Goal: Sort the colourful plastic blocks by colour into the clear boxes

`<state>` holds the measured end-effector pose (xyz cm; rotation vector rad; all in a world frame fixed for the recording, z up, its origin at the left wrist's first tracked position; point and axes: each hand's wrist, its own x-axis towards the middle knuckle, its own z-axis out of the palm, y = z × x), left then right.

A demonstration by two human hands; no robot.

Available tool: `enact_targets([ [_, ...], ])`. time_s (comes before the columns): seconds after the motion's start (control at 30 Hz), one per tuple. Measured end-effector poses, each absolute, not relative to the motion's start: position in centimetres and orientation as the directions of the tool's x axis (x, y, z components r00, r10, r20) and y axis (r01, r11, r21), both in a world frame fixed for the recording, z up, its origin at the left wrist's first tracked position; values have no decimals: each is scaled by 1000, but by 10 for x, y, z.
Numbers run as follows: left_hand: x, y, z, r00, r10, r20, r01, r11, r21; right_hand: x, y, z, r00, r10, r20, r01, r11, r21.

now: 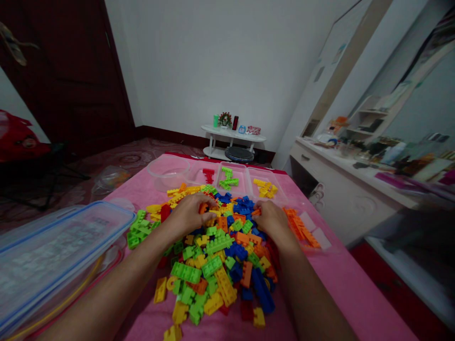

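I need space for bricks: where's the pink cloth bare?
The pink cloth is bare right of the right forearm, nearer you than the long orange plastic bricks, and between the round clear plastic tub and blue-edged clear plastic lid. The middle, between left hand and right hand, is crowded with multicoloured plastic bricks.

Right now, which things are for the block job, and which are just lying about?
Job, probably: left hand, right hand, interlocking toy bricks, clear trays holding blocks.
Just lying about: red bag, flower arrangement, green cup, patterned box.
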<state>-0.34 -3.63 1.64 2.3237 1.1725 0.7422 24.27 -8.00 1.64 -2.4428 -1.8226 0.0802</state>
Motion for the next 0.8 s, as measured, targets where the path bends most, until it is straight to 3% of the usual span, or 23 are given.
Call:
enact_targets([
  [0.2, -2, -39, 19, 510, 819, 263, 589, -555, 587, 252, -85, 45, 215, 971, 109, 953, -184, -239],
  [0.43, -2, -38, 18, 517, 816, 258, 589, -558, 585, 306, -115, 90, 413, 895, 169, 910, -397, -121],
  [0.57, -1, -39, 19, 523, 816, 247, 595, -556, 580, 296, -110, 84, 388, 895, 221, 921, -370, -121],
  [0.67, -1, -39, 20, 523, 815, 251, 586, -557, 588, 268, -95, 62, 302, 943, 137, 947, -281, -155],
  [0.8, -3, -38, 19, 521, 813, 259, 584, -561, 587, 244, -81, 27, 318, 948, -29, 946, -319, -64],
])
